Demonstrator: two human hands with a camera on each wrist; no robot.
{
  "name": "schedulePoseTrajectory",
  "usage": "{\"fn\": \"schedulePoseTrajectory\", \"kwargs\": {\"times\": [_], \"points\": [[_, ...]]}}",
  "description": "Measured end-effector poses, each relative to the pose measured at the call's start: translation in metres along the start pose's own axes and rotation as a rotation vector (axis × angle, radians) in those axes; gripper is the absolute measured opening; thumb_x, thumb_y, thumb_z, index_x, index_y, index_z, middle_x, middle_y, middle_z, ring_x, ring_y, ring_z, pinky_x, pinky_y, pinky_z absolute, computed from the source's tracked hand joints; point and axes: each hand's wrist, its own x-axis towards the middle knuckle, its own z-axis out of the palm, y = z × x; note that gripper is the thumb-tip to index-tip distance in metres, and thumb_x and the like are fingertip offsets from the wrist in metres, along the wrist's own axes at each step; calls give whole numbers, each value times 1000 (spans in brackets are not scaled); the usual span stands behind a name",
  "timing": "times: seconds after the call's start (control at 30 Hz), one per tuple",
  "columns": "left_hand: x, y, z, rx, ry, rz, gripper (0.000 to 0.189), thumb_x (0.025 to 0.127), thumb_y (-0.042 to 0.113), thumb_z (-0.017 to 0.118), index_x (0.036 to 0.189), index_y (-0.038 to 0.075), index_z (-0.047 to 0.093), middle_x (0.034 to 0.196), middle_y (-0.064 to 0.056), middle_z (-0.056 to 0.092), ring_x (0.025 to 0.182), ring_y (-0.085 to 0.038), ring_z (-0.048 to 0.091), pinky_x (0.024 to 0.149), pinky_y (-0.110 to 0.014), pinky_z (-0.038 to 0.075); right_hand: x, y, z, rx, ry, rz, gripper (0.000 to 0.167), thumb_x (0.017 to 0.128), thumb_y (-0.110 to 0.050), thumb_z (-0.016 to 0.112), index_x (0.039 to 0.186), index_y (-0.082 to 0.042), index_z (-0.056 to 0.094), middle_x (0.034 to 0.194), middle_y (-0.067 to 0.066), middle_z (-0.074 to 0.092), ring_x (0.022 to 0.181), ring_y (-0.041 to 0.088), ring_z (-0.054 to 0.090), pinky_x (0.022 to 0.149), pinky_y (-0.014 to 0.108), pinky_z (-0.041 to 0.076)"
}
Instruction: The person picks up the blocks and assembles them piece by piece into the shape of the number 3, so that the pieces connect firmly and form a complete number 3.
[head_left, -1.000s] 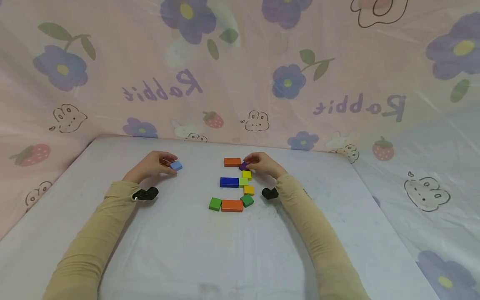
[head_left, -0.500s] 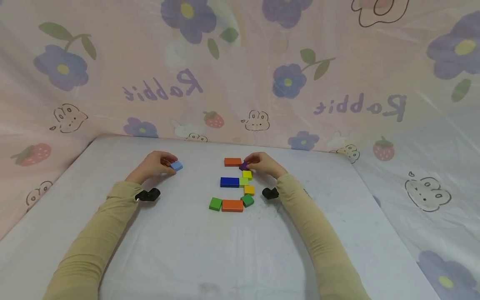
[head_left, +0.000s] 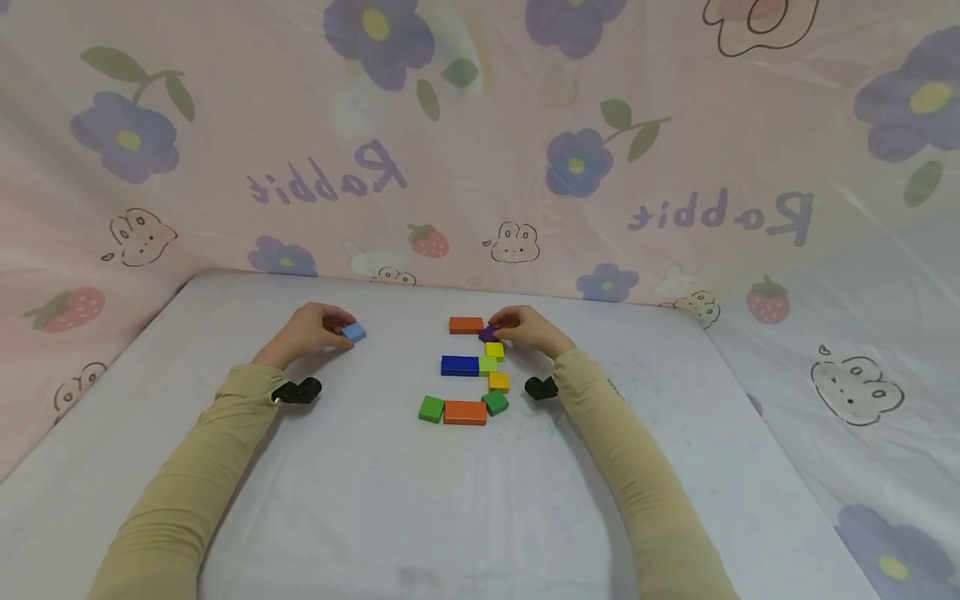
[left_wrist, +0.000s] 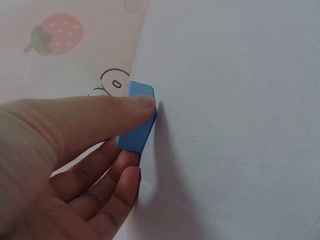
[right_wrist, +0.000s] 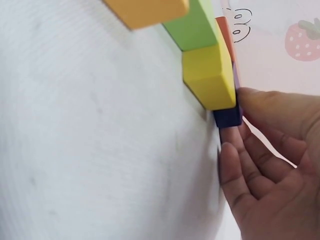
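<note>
My left hand (head_left: 303,332) pinches a light blue block (head_left: 354,332) between thumb and fingers, to the left of the block figure; the left wrist view shows the thumb across the block's face (left_wrist: 136,125). With thumb and fingers my right hand (head_left: 528,329) holds a purple block (head_left: 488,333) at the upper right of the figure. That purple block sits between an orange block (head_left: 466,325) and a yellow block (head_left: 494,351). In the right wrist view the yellow block (right_wrist: 209,75) partly hides it.
Below lie a dark blue block (head_left: 459,366), a light green block (head_left: 487,365) and an amber block (head_left: 498,382). The bottom row has a green block (head_left: 431,409), another orange block (head_left: 465,413) and a dark green block (head_left: 495,402). A patterned curtain (head_left: 480,150) rises behind the white table (head_left: 420,517).
Almost nothing differs; the left sleeve and wrist have shifted slightly to the right, while both hands keep their blocks in the same places.
</note>
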Motion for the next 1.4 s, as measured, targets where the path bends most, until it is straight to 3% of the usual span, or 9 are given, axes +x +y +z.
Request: {"fn": "schedulePoseTrajectory", "kwargs": {"times": [0.67,0.97,1.4], "points": [[-2,6,-1,-18,4,-22,45,80,7,77,121,-4,61,110,-19,62,97,-29,56,86,-39,46,-1,-2,0,15,3,8,26,94,-13,61,119,-8,63,113,9,63,103,24,56,96,37,43],[8,18,4,-12,26,50,44,79,9,78,119,-3,64,108,-18,64,95,-28,59,83,-37,48,0,-2,0,24,-2,6,27,94,-13,61,120,-8,63,113,9,63,103,25,55,96,38,43],[19,41,20,-59,5,76,44,79,7,78,119,-5,63,109,-19,64,96,-28,59,85,-38,48,-2,-4,0,41,-6,12,26,93,-11,60,119,-7,63,113,10,63,103,25,56,96,38,43]]}}
